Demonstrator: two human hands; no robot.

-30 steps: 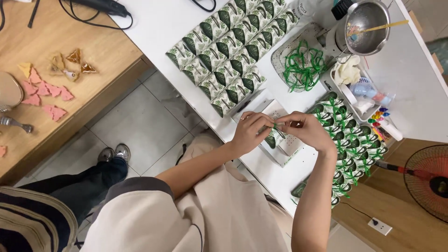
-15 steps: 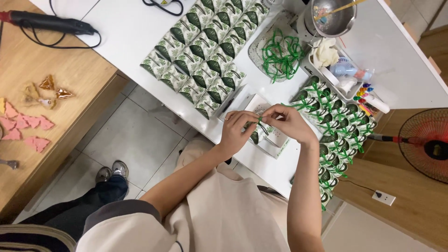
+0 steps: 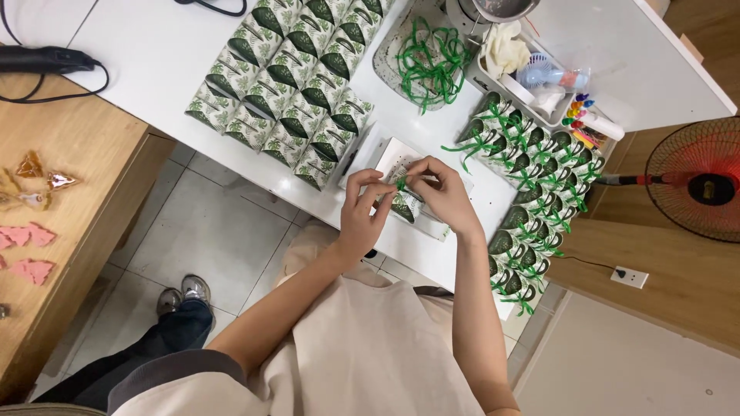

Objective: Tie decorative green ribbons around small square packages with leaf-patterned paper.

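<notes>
Both hands, left hand [image 3: 362, 208] and right hand [image 3: 443, 196], pinch a green ribbon [image 3: 401, 183] on the small box [image 3: 404, 206] (just beside the untied boxes [image 3: 281, 92]); keeping the ribbon taut should help.

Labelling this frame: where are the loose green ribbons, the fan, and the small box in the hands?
loose green ribbons [image 3: 428, 65], head view, middle of the pile.
fan [image 3: 697, 181], head view, its grille.
small box [image 3: 404, 206], head view, its leaf-printed side.

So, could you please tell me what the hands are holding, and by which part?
Both the left hand and right hand pinch a green ribbon at the top of a small leaf-patterned box, fingers on the ribbon's ends.
</notes>
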